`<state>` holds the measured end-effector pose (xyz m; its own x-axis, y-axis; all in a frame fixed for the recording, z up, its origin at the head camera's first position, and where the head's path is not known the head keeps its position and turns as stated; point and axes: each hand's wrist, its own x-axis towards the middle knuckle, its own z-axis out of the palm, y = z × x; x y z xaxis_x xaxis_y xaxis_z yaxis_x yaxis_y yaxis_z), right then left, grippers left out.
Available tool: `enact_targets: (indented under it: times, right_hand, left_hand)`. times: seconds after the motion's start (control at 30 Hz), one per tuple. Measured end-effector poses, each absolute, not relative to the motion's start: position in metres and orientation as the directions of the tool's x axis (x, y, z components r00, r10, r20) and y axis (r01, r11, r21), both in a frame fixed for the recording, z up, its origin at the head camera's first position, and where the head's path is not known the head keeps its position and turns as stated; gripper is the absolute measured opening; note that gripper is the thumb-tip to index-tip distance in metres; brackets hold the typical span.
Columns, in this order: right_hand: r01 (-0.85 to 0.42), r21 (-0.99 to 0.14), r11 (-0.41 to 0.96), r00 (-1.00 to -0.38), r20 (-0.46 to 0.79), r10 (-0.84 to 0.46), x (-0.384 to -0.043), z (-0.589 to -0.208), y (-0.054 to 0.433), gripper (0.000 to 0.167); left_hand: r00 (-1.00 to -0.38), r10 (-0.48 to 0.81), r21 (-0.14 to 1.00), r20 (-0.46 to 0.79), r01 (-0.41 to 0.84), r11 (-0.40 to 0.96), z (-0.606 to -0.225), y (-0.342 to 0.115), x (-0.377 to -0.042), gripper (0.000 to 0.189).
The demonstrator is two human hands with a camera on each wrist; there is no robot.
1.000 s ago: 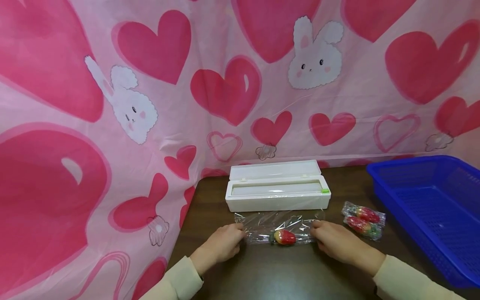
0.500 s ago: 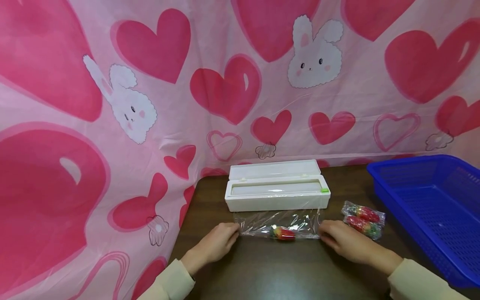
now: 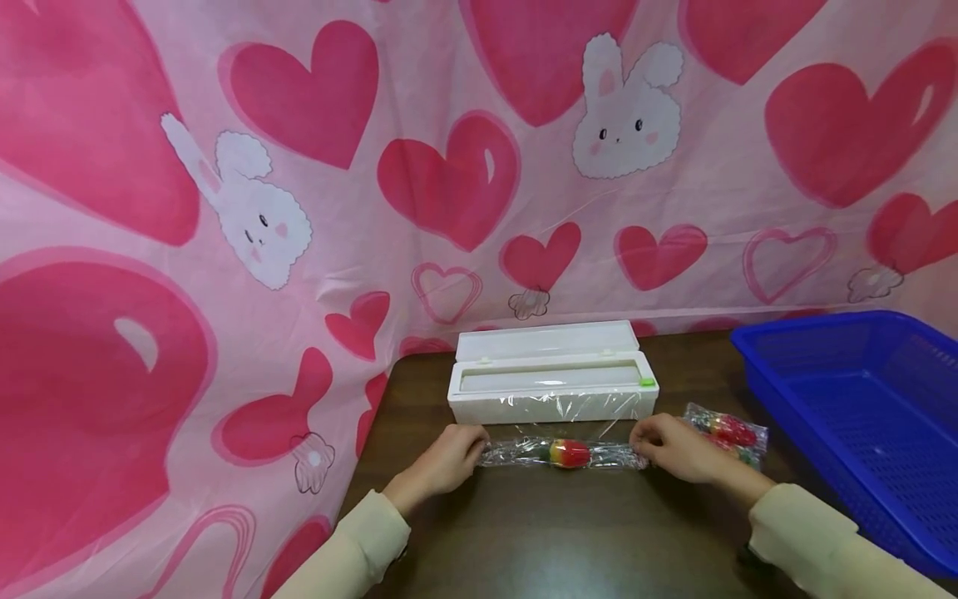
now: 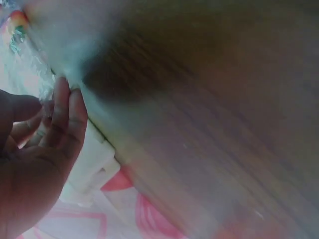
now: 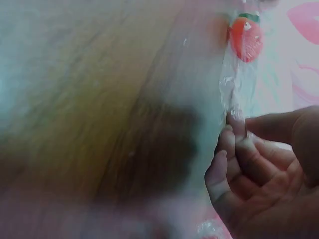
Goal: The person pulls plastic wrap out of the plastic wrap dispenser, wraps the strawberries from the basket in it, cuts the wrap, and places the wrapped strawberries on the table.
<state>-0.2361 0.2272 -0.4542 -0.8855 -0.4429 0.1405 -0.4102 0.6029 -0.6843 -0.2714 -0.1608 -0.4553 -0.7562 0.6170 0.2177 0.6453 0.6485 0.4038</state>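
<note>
A red and yellow strawberry with a green top (image 3: 570, 453) lies wrapped in clear plastic film (image 3: 516, 452), which is gathered into a narrow band. My left hand (image 3: 447, 457) pinches the film's left end between thumb and fingers; the left wrist view shows those fingers (image 4: 61, 107) at the crinkled edge. At the opposite end my right hand (image 3: 677, 448) pinches the film too, thumb against index finger. From the band a sheet of film runs back to the open white cling film box (image 3: 554, 408), where a roll shows in the slot.
Beside my right hand lie film-wrapped strawberries (image 3: 733, 431), partly hidden by it. A blue plastic basket (image 3: 778, 408) stands at the right. Behind the brown table (image 3: 554, 541) hangs a pink cloth with hearts and rabbits. A green slider (image 3: 647, 382) sits on the box's right end.
Both hands have moved slightly back toward the box. The film in front has narrowed from a wide sheet to a bunched band round the strawberry, which has turned and shifted back.
</note>
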Motion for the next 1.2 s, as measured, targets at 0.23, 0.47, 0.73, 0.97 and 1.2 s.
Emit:
enact_targets:
  times: [0.23,0.47,0.73,0.97,1.2]
  right_hand:
    - [-0.37,-0.6,0.709,-0.924,0.157,-0.349,-0.242,-0.457,0.221,0.002]
    - [-0.51,-0.352,0.785,-0.841,0.397,-0.369,-0.229,-0.427,0.199,0.012]
    - [-0.557,-0.504,0.661,-0.821,0.215,-0.528,-0.24,-0.453,0.182,0.007]
    - [-0.435,-0.534,0.725,-0.888,0.122,-0.443,-0.239,-0.456,0.204,0.005]
    - [-0.458,-0.531,0.713,-0.852,0.031,-0.523,-0.238,-0.425,0.221,0.007]
  left_hand:
    - [-0.827,0.509,0.301,0.241,0.562,0.771,-0.453,-0.156,-0.271,0.005]
    - [-0.782,0.556,0.245,0.282,0.619,0.746,-0.425,-0.133,-0.258,0.006]
    - [-0.715,0.699,0.289,0.017,0.672,0.682,-0.437,-0.109,-0.268,0.016]
    - [-0.715,0.698,0.313,0.048,0.674,0.669,-0.441,-0.142,-0.27,0.012]
    - [-0.699,0.715,0.369,-0.003,0.664,0.651,-0.427,-0.166,-0.272,0.012]
